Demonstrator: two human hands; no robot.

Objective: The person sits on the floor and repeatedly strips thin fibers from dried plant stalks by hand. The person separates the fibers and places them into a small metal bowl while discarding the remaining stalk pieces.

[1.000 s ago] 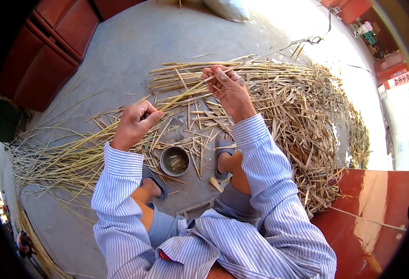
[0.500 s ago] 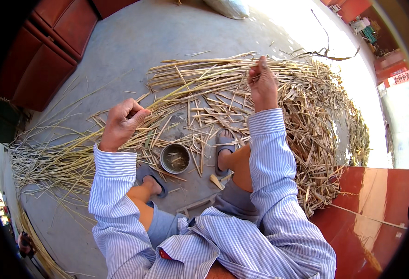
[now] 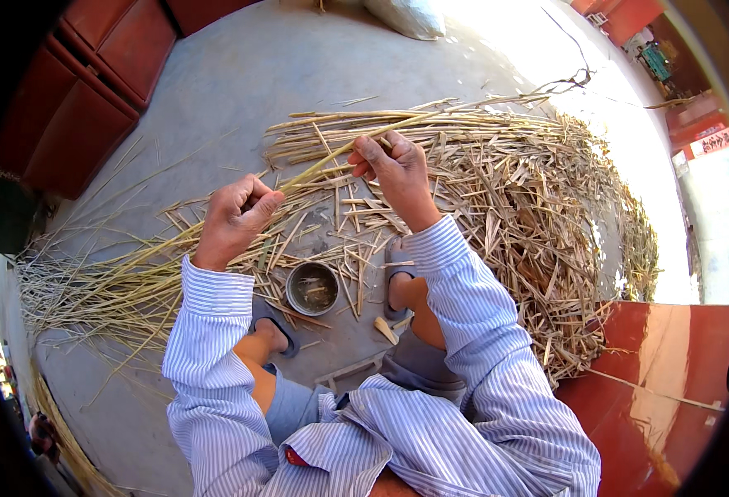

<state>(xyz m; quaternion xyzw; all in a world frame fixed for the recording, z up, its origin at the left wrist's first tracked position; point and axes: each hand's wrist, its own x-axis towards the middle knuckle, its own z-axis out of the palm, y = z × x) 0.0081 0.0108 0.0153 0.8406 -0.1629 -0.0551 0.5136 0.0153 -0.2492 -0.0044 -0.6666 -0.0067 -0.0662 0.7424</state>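
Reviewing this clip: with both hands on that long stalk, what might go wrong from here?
1. The stalk is pinched between the left hand and the right hand; it looks thin, so it may snap or slip out of either grip.
2. Its split edges could cut or splinter the bare fingers.
3. The small round bowl sits between the feet among loose cuttings; a shifting foot may knock it over.
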